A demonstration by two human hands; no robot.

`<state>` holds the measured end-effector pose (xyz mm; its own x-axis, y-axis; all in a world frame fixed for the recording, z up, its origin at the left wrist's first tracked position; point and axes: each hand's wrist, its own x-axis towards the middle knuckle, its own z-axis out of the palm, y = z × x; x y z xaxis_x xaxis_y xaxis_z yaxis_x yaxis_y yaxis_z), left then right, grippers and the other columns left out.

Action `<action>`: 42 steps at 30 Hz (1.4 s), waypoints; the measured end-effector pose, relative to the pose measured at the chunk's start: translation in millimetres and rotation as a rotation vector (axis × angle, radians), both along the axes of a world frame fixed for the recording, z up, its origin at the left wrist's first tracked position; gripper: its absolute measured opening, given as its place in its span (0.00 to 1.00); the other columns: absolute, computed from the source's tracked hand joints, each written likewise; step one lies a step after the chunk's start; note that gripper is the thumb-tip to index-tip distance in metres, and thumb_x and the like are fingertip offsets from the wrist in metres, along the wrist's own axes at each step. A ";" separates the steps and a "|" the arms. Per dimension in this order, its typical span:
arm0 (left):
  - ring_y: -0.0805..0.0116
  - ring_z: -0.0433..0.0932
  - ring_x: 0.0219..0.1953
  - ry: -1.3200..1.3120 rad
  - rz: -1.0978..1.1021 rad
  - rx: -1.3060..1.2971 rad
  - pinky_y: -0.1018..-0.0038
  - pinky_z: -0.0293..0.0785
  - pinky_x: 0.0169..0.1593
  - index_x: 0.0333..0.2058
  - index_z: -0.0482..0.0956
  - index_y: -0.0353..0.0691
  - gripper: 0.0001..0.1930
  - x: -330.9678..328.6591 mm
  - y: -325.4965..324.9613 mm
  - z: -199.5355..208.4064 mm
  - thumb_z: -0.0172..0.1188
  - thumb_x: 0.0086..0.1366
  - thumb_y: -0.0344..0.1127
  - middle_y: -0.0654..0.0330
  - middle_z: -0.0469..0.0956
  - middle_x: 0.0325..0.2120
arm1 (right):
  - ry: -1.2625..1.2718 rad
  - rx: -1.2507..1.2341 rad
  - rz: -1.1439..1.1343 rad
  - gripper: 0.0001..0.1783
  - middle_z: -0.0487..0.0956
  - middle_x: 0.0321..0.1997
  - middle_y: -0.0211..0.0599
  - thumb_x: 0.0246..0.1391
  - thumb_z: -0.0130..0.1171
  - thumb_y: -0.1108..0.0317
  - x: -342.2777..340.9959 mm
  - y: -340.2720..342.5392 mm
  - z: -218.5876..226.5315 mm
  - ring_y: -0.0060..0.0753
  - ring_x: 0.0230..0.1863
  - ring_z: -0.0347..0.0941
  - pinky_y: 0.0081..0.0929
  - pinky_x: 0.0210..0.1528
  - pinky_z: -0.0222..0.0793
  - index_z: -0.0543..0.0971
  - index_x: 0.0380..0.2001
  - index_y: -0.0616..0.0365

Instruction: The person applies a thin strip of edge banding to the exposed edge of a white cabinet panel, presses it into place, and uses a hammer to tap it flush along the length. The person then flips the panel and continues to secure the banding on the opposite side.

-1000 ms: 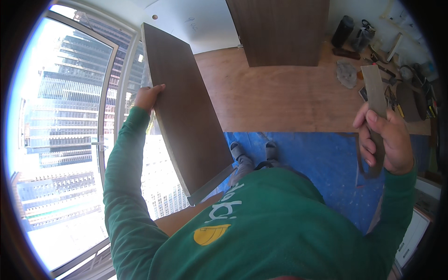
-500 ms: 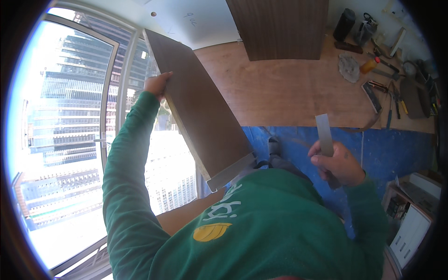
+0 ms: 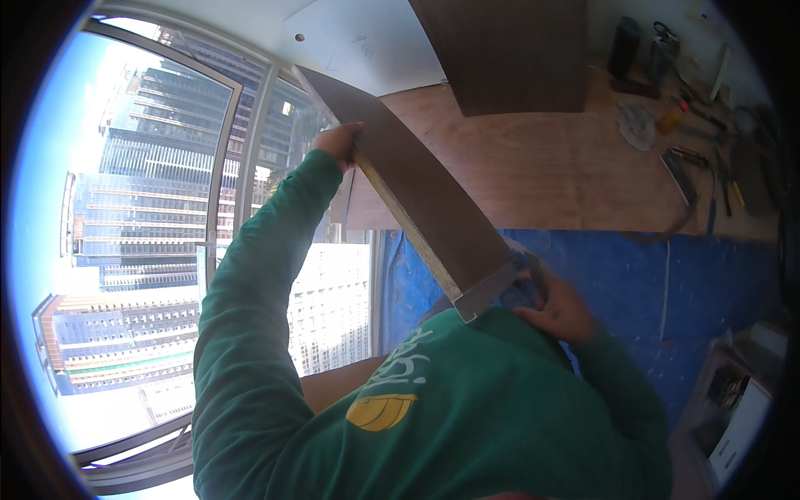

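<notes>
My left hand (image 3: 337, 143) grips the long left edge of a brown wood-grain board (image 3: 425, 187) near its far end, the thumb on its top face. The board slants, its near end close to my body. A thin grey edging strip (image 3: 486, 290) runs across that near end and sticks out at the left corner. Beside this end is my right hand (image 3: 564, 311), closed on a flat grey strip-like piece (image 3: 536, 279). That piece is smeared by motion, and I cannot tell if it touches the board.
A plywood worktop (image 3: 500, 179) lies ahead, with another brown panel (image 3: 512, 58) and a white board (image 3: 367, 42) at its back. Hand tools, including a black-handled one (image 3: 677, 177), crowd its right side. A window (image 3: 150, 217) is at left, blue sheeting (image 3: 621, 275) below the worktop.
My right hand has swung left and up to the board's near end with the flat strip-like piece. The board and my left hand sit further right in view; the view has shifted too.
</notes>
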<state>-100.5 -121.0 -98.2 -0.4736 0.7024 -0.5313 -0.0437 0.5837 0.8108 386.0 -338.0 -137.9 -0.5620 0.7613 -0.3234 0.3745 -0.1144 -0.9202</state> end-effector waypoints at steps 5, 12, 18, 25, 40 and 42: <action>0.59 0.89 0.44 -0.046 -0.056 -0.031 0.59 0.91 0.46 0.57 0.76 0.36 0.19 35.7 1.3 -3.2 0.65 0.73 0.39 0.55 0.85 0.47 | -0.033 0.185 -0.210 0.37 0.77 0.30 0.36 0.50 0.79 0.57 -4.3 -21.0 -24.1 0.29 0.28 0.72 0.33 0.32 0.69 0.79 0.63 0.57; 0.55 0.88 0.48 -0.077 -0.065 -0.081 0.52 0.90 0.49 0.57 0.75 0.37 0.18 80.9 -5.4 -10.8 0.62 0.74 0.39 0.52 0.84 0.48 | 0.076 0.447 -0.468 0.24 0.81 0.35 0.38 0.55 0.72 0.69 8.4 -41.7 -78.5 0.29 0.29 0.73 0.32 0.34 0.72 0.83 0.56 0.56; 0.52 0.89 0.44 -0.077 -0.073 -0.145 0.54 0.91 0.40 0.57 0.75 0.35 0.20 113.8 -7.1 -12.3 0.63 0.74 0.42 0.49 0.84 0.47 | 0.094 0.516 -0.658 0.15 0.86 0.41 0.39 0.58 0.66 0.76 30.6 -36.3 -97.5 0.31 0.39 0.82 0.33 0.42 0.77 0.84 0.50 0.59; 0.53 0.89 0.28 0.099 -0.249 -0.217 0.61 0.88 0.30 0.47 0.79 0.30 0.25 128.9 -3.2 -12.6 0.65 0.71 0.52 0.45 0.85 0.32 | 0.086 0.385 -0.701 0.12 0.85 0.36 0.37 0.59 0.73 0.72 53.0 -24.8 -105.4 0.31 0.40 0.81 0.35 0.46 0.77 0.84 0.44 0.61; 0.50 0.72 0.69 1.403 -1.403 0.568 0.52 0.57 0.78 0.64 0.74 0.46 0.38 124.0 10.4 24.2 0.77 0.57 0.48 0.54 0.79 0.62 | 0.062 0.184 -0.737 0.12 0.84 0.38 0.28 0.64 0.72 0.69 92.2 20.2 -103.9 0.22 0.41 0.79 0.27 0.45 0.75 0.84 0.47 0.61; 0.50 0.74 0.68 1.376 -1.544 0.445 0.52 0.57 0.79 0.64 0.75 0.47 0.37 128.1 29.2 16.3 0.77 0.58 0.47 0.55 0.81 0.60 | 0.123 0.164 -0.755 0.13 0.84 0.38 0.29 0.64 0.72 0.69 94.4 26.5 -107.5 0.21 0.38 0.78 0.26 0.43 0.75 0.83 0.49 0.61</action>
